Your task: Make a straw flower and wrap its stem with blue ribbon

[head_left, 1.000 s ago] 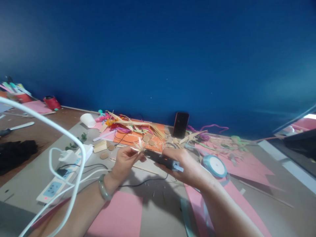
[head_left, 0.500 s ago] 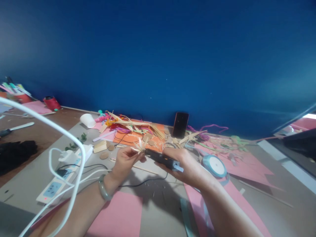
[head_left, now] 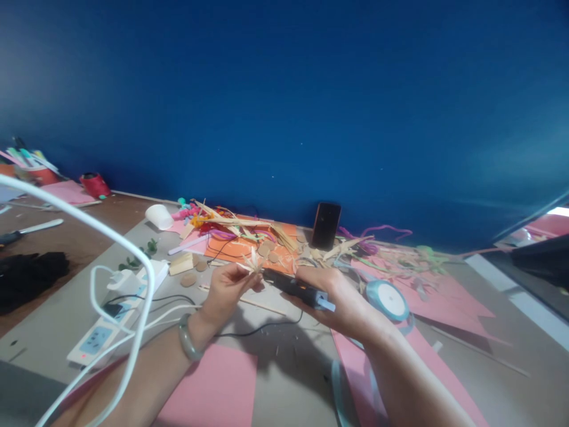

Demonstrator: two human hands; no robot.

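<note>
My left hand (head_left: 226,290), with a pale bangle at the wrist, pinches a small flower-like piece of pale husk strips (head_left: 252,261) above the middle of the table. My right hand (head_left: 326,290) is wrapped round a black glue gun (head_left: 291,286), with a whitish-blue stick poking from its rear end. The gun's front end points left and meets the base of the husk piece, close to my left fingertips. Whether glue is coming out cannot be seen.
A white power strip (head_left: 95,338) and looping white cable (head_left: 149,296) lie at left. Behind my hands are husk strips (head_left: 240,222) on orange paper and an upright phone (head_left: 326,225). A ribbon spool (head_left: 386,300) sits right, near pink paper (head_left: 444,296).
The view has shifted very slightly. Both hands keep their holds, and the blue ribbon at the lower right has changed its curve a little.
</note>
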